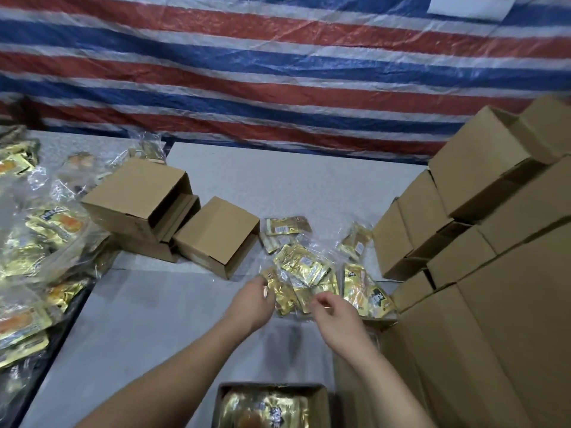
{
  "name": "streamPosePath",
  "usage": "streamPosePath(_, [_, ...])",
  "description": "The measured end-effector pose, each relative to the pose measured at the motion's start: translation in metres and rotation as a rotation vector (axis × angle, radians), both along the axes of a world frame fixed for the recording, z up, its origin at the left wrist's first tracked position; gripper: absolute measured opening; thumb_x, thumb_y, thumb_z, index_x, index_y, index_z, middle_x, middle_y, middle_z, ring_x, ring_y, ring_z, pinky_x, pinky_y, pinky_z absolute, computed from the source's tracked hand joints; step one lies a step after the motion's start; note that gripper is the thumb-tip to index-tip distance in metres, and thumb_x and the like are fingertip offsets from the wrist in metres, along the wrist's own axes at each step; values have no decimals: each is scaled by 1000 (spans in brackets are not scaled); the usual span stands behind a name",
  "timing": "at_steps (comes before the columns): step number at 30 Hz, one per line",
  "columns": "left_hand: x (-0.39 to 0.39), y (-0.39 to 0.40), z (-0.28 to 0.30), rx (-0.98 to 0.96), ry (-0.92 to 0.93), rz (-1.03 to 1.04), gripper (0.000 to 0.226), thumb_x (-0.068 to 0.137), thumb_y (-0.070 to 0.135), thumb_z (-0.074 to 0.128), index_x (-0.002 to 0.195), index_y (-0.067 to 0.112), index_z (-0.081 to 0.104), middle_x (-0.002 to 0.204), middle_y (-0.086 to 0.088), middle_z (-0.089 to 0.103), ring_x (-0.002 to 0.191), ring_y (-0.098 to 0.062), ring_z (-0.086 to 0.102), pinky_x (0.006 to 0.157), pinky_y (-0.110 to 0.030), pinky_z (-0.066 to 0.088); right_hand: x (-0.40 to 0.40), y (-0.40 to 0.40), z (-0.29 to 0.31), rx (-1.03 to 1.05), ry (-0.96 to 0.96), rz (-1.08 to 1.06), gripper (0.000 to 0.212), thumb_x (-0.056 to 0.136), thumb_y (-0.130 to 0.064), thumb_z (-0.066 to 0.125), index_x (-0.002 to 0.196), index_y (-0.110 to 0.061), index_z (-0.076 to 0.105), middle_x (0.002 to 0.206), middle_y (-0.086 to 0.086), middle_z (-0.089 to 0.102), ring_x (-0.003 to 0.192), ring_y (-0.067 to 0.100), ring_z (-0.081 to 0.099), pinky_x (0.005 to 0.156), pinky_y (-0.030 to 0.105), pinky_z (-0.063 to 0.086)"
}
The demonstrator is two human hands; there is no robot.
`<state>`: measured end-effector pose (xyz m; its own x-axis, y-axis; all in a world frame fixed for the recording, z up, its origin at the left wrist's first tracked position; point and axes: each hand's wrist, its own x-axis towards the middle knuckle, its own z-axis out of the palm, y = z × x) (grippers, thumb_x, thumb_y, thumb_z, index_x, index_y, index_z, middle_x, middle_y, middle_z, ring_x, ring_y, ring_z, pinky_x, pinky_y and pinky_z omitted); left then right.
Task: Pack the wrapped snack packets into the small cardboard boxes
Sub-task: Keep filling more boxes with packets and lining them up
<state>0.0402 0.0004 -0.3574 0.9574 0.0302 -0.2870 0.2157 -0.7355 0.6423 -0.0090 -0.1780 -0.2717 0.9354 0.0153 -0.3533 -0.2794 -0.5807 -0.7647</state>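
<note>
Two bare forearms are showing, with no sleeves reaching into view. The left hand [251, 299] and right hand [332, 308] are wearing no gloves, rings or watch.

Gold foil packets [301, 270] heaped loosely in clear wrap on grey surface [148, 319], near centre. More packets [46, 239] piled at left edge. Open box [272, 406] at near edge, gold packet seen inside. Two empty brown boxes [216, 236] laid on sides left of heap, openings turned right. Closed boxes [482, 211] stacked high at right.
</note>
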Motion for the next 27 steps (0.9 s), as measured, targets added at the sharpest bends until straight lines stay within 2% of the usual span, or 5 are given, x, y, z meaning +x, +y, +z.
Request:
streamPosePath(6, [94, -80, -17, 115, 191, 93, 82, 97, 60, 40, 151, 0, 25, 136, -20, 56, 121, -35, 58, 94, -39, 48, 8, -9, 15, 118, -101, -209, 16, 99, -19, 55, 93, -29, 66, 90, -10, 68, 84, -1, 62, 67, 8, 43])
streamPosePath(13, [158, -119, -61, 203, 316, 90, 115, 91, 70, 43, 149, -10, -15, 148, -25, 45, 130, -40, 51, 105, -44, 46, 11, -26, -1, 125, -109, -350, 19, 96, -20, 60, 83, -32, 67, 87, -9, 69, 77, -1, 62, 65, 13, 45])
streamPosePath(23, [121, -97, -46, -333, 356, 270, 80, 88, 21, 63, 155, 14, 21, 134, -17, 50, 111, -37, 63, 85, -42, 58, 34, -39, -22, 182, -56, -463, 21, 96, -20, 62, 77, -26, 68, 75, 1, 68, 69, 3, 61, 58, 14, 43])
streamPosePath(25, [102, -84, -16, -387, 192, 221, 77, 84, 13, 61, 153, 19, 28, 126, -8, 55, 99, -28, 67, 69, -32, 57, 46, -30, -14, 204, -67, -465, 3, 95, -30, 64, 94, -29, 66, 95, -11, 68, 93, 2, 62, 73, 16, 46])
streamPosePath(27, [82, -74, 20, -328, -8, 144, 79, 82, 22, 64, 153, 26, 30, 139, -2, 48, 121, -23, 58, 91, -31, 52, 62, -17, -3, 266, -50, -405, 45, 91, -44, 65, 132, -32, 52, 127, -15, 54, 122, 9, 54, 98, 29, 45])
